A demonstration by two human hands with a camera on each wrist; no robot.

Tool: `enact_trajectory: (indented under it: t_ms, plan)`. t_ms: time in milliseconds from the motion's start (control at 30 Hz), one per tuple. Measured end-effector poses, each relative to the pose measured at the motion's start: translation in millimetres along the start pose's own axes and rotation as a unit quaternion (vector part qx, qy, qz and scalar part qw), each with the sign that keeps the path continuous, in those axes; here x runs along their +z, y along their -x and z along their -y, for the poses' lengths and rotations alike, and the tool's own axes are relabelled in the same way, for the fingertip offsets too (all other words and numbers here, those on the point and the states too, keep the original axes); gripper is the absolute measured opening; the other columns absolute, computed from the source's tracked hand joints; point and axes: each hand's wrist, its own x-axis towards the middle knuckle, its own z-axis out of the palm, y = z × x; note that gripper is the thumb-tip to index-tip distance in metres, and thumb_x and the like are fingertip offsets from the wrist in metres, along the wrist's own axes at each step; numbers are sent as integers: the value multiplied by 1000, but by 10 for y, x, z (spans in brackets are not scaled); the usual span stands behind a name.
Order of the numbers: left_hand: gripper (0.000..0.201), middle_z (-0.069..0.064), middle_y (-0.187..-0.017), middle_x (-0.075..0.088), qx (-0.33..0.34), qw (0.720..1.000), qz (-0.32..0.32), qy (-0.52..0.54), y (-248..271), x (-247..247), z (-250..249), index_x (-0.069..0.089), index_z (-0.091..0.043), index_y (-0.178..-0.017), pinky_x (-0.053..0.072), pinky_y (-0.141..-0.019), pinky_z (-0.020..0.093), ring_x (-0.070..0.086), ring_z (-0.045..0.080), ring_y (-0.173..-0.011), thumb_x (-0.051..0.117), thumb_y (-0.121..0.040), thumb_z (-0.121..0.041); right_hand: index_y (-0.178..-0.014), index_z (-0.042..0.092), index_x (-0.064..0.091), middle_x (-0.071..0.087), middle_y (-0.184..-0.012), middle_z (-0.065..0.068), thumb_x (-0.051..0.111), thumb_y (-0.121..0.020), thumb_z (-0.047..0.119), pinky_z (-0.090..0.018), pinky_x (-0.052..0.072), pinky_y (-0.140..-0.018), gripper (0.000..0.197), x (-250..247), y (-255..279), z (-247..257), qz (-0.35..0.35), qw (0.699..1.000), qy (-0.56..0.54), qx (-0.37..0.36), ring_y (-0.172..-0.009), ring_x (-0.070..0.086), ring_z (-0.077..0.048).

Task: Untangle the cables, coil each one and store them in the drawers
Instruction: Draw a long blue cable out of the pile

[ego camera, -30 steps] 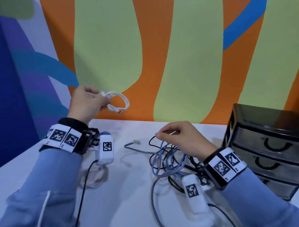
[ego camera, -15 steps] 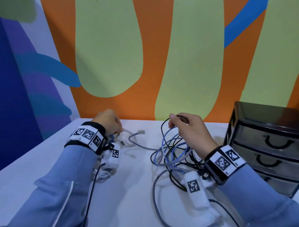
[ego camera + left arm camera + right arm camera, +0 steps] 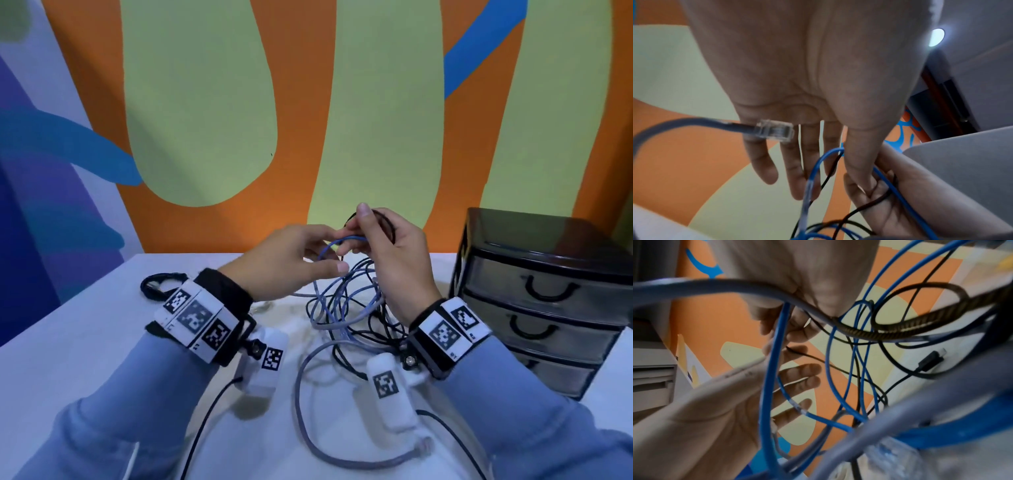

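Note:
A tangle of blue, black and grey cables (image 3: 346, 308) lies mid-table. My right hand (image 3: 359, 226) pinches a blue cable (image 3: 352, 238) and a thin black cable (image 3: 385, 214), lifting their loops above the pile. My left hand (image 3: 329, 253) reaches in from the left with straight fingers (image 3: 795, 178), touching the blue loop (image 3: 818, 162) without gripping it. In the right wrist view the blue cable (image 3: 772, 363) runs down from my right fingers (image 3: 793, 321) across the open left palm (image 3: 731, 402). The black drawer unit (image 3: 548, 291) stands at the right, all three drawers closed.
A thick grey network cable (image 3: 301, 387) curves toward the front edge, its clear plug (image 3: 424, 445) near my right forearm; another clear plug (image 3: 774, 129) hangs by my left hand. A small black coil (image 3: 159, 286) lies at the far left. The painted wall is close behind.
My left hand came down from holding the white coil in the air and moved right to the tangle, now empty. My right hand lifted the blue and black loops higher.

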Motion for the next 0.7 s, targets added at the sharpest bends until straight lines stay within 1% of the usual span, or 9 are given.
enact_trajectory:
  t_ms: [33,100,200,300,333,433,567,633,700]
  plan:
    - [37,10,-108,78,3,1000,-8,24,-3,10,14,70,-19,-126,53,-103,46,74,23,-102,78,-95,-39,-90,1,67,73,-81,-17,59,-107,25,-42,60,-76,31,-2,-1,9,3,1000,-16,2,-67,71,-27]
    - [23,15,-93,77,5,997,-33,71,11,7,-4,70,-7,-110,56,-89,44,71,23,-82,76,-98,-25,-91,0,68,75,-89,-24,60,-106,22,-41,60,-74,27,-1,-2,35,15,999,-37,7,-72,73,-28]
    - [11,19,-86,76,13,990,-100,97,30,-48,-41,67,-7,-99,56,-79,42,69,35,-77,76,-97,-13,-92,10,71,78,-95,-15,67,-101,18,-33,55,-75,13,-7,-7,74,22,1000,-9,-1,-86,78,-29]
    - [13,20,-88,76,9,973,-167,161,59,-132,-88,67,-11,-97,56,-67,23,71,27,-78,75,-94,-1,-92,12,73,75,-91,-16,72,-98,19,-30,51,-72,10,-40,-28,91,16,1000,6,-8,-74,73,-23]
    - [15,18,-89,77,11,964,-185,190,67,-149,-104,68,-11,-97,56,-67,21,72,25,-79,75,-93,1,-92,10,74,74,-86,-13,72,-99,22,-29,51,-72,14,-54,-34,90,16,1000,11,-5,-70,70,-21]
    - [15,17,-91,79,40,932,-241,269,71,-159,-116,70,-11,-98,60,-86,36,72,25,-79,74,-92,3,-94,8,75,73,-87,-10,68,-100,38,-25,48,-78,32,-71,-26,96,38,998,41,23,-80,67,-16]
    - [15,17,-97,79,91,885,-289,352,78,-178,-139,69,-8,-105,59,-88,34,75,27,-87,65,-98,5,-116,35,75,73,-119,8,39,-91,83,-32,41,-99,65,-109,-53,3,76,989,100,84,-120,62,-4]
    - [17,18,-104,78,103,866,-288,397,97,-193,-173,68,-7,-108,58,-89,32,75,26,-92,62,-98,5,-120,39,71,69,-121,8,36,-92,83,-35,42,-98,63,-146,-81,-35,95,979,129,125,-120,61,-9]
    - [19,20,-110,77,99,853,-281,429,108,-179,-201,67,-8,-109,58,-90,31,74,27,-99,60,-98,6,-120,31,70,71,-107,5,58,-98,62,-30,44,-86,39,-178,-94,-98,142,964,184,131,-99,66,-11]
